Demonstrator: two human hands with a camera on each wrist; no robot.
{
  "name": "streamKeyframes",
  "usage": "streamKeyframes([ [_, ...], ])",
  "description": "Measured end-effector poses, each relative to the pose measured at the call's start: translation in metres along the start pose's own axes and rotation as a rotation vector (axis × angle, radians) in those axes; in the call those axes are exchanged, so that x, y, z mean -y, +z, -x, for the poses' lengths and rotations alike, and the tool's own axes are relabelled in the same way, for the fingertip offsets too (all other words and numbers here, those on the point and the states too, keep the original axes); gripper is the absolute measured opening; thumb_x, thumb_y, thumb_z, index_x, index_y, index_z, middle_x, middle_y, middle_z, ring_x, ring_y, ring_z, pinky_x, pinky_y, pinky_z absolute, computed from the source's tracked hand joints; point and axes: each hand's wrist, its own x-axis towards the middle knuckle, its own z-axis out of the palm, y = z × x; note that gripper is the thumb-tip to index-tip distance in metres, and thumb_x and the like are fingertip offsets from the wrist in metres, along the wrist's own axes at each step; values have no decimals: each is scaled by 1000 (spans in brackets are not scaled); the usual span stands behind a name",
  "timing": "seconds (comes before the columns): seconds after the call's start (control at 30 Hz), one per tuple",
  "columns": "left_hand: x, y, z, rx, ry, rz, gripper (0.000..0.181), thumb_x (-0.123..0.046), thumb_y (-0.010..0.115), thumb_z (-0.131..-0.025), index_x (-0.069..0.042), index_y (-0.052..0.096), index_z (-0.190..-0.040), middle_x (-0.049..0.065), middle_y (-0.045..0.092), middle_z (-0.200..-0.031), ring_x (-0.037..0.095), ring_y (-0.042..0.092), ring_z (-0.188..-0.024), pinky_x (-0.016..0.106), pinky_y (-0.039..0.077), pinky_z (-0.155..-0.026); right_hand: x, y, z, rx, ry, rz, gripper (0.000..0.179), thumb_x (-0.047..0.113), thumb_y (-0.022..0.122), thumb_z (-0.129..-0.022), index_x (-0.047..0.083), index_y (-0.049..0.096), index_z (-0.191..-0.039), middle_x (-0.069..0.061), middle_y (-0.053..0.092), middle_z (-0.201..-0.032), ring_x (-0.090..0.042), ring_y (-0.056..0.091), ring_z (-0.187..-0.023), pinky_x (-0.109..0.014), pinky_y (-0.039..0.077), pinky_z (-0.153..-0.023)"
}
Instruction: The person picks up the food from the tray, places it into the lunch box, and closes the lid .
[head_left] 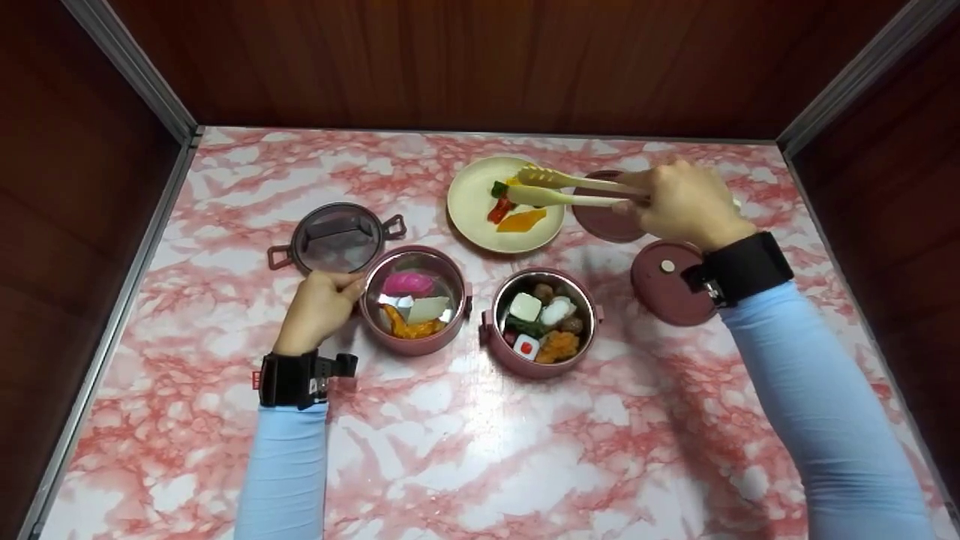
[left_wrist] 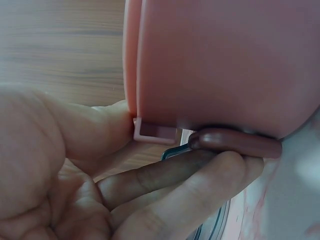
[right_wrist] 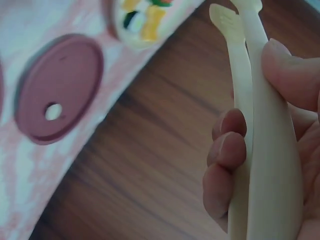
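My left hand (head_left: 313,311) holds the left side of a pink pot (head_left: 412,343). In the left wrist view its thumb is at the rim and its fingers lie along the brown handle (left_wrist: 235,142). Inside that pot are a magenta piece (head_left: 409,283), a pale piece (head_left: 430,310) and orange pieces (head_left: 416,328). My right hand (head_left: 682,202) grips cream tongs (head_left: 547,196), their tips above the cream plate (head_left: 466,217). Red (head_left: 498,211), green (head_left: 499,189) and yellow-orange (head_left: 523,221) food pieces lie on the plate. The right wrist view shows the fingers curled round the tongs.
A second pink pot (head_left: 536,367) filled with several food pieces stands right of the first. A glass lid (head_left: 337,234) with two handles lies behind the left pot. Two dark-pink round lids, one nearer (head_left: 671,296) and one farther (head_left: 596,214), lie at the right. Wooden walls (head_left: 480,67) enclose the table.
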Motion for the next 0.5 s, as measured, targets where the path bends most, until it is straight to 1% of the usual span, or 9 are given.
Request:
streamKeyframes([
  [0.13, -1, 0, 0, -9, 4, 14, 28, -22, 59, -101, -6, 71, -120, 13, 74, -101, 23, 66, -84, 36, 49, -78, -11, 11, -3, 25, 62, 17, 38, 30, 69, -88, 19, 71, -124, -16, 69, -85, -38, 61, -73, -54, 44, -57],
  [0.27, -2, 0, 0, -7, 8, 12, 28, -22, 59, -101, -6, 71, -120, 14, 73, -103, 23, 67, -84, 36, 50, -78, -19, 19, -6, 42, 114, 46, 36, 33, 68, -89, 21, 71, -123, -19, 70, -95, -43, 62, -80, -58, 45, -62],
  [0.4, -1, 0, 0, 1, 5, 11, 28, -22, 59, -101, -7, 71, -121, 14, 74, -102, 23, 67, -82, 35, 50, -75, -22, 28, -9, 59, 161, 58, 32, 37, 67, -90, 24, 71, -118, -18, 69, -95, -44, 61, -84, -59, 44, -65],
  [0.5, -1, 0, 0, 6, 4, 11, 28, -22, 59, -101, -7, 70, -121, 14, 74, -100, 22, 67, -80, 34, 50, -73, -20, 34, -13, 71, 183, 71, 27, 38, 65, -90, 21, 71, -110, -18, 68, -92, -46, 61, -84, -60, 43, -64],
])
